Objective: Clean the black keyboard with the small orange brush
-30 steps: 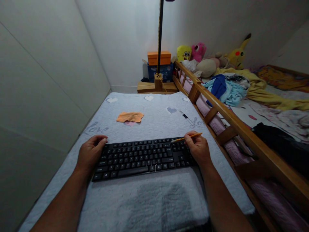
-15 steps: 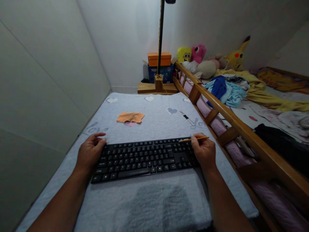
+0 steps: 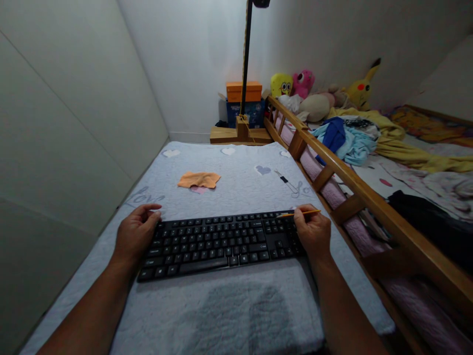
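black keyboard (image 3: pixel 221 241) | flat on grey blanket, slightly askew | thin yellow stick (image 3: pixel 298 213) over its right end

The keyboard (image 3: pixel 221 243) has slid slightly rightward, and the pencil (image 3: pixel 298 213) now lies flatter over its far-right corner.

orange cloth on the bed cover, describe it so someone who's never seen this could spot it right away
Start at the pale blue bed cover with heart prints. Beyond the black keyboard held by both hands, towards the far wall, lies the orange cloth, crumpled flat. It is the only orange thing lying on the cover; the small black clip sits to its right.
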Demonstrator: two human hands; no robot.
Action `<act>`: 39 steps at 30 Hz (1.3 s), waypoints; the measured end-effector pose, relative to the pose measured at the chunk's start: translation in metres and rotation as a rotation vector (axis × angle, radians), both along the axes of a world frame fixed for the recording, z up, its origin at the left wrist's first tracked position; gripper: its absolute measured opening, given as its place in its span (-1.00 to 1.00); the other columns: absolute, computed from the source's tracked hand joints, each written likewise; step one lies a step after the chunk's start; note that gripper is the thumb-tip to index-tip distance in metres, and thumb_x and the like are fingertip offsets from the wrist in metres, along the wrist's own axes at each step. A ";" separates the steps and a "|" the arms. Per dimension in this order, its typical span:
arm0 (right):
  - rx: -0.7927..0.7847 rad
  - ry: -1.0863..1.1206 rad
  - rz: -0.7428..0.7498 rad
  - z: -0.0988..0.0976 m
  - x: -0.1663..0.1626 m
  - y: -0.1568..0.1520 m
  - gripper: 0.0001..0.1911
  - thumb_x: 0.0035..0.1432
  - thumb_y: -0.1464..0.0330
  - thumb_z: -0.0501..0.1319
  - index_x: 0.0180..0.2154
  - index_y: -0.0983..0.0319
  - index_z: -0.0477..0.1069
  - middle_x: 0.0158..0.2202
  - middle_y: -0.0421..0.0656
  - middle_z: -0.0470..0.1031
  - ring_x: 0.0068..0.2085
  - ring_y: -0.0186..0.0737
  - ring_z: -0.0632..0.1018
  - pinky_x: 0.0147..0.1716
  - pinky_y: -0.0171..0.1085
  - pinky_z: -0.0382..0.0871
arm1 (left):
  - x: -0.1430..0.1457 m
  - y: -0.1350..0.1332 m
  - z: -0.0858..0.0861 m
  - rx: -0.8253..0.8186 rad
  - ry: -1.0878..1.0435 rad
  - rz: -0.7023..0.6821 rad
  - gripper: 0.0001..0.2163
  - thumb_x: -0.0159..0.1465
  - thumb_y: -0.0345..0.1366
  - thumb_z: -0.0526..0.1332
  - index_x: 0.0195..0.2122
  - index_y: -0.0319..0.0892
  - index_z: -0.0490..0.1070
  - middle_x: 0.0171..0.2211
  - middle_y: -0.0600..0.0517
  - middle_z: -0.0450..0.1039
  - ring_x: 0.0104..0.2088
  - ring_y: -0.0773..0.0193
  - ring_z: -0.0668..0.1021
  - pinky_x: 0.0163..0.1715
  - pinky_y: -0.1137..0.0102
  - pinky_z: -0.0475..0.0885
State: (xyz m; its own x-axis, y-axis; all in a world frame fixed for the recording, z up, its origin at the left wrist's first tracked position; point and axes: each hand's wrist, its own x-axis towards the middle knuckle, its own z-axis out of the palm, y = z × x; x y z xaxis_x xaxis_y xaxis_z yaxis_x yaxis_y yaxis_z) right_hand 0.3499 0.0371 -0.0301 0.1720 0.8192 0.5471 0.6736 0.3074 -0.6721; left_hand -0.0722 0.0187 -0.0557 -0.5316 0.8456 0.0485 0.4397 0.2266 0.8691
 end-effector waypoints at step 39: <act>-0.061 0.088 0.223 0.001 -0.012 -0.009 -0.68 0.41 0.22 0.05 -0.36 0.16 0.43 -0.55 -0.26 0.38 -0.49 -0.23 0.46 -0.43 -0.26 0.29 | -0.005 0.002 -0.005 -0.027 0.044 -0.013 -0.62 0.09 -0.03 0.24 -0.16 -0.15 0.55 -0.44 0.10 0.47 -0.45 0.24 0.45 -0.40 0.38 0.31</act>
State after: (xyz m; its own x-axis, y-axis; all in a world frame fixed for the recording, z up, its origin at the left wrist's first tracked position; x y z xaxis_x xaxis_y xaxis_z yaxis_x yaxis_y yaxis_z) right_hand 0.3380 0.0277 -0.0292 0.0283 0.8734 0.4862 0.5319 0.3987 -0.7471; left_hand -0.0773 0.0210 -0.0608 -0.5185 0.8536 0.0490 0.4807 0.2436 0.8424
